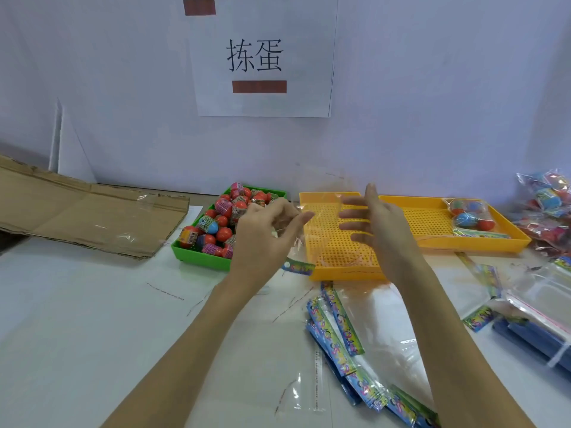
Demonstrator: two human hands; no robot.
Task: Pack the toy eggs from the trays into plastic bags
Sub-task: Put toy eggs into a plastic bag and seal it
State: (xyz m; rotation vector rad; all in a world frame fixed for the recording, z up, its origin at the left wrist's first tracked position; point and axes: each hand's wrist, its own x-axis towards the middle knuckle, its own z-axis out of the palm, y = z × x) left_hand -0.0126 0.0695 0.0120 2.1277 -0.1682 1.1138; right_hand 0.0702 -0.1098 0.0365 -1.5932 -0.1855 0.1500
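A green tray (197, 257) left of centre holds a heap of red, blue and pink toy eggs (223, 233). Both my hands are raised in front of the trays with a clear plastic bag (324, 205) between them. Its colourful header strip (298, 267) hangs down at the bottom. My left hand (265, 236) has curled fingers and pinches the film. My right hand (380, 227) points its straight fingers left against the bag, thumb up. No egg is in either hand. The near yellow perforated tray (340, 274) lies under the bag.
A second yellow tray (482, 247) holds a filled bag of eggs (469, 217). More filled bags (547, 205) pile up at the far right. Empty bags with colourful headers (340, 329) lie fanned out near me. Flattened cardboard (77, 217) lies at the left.
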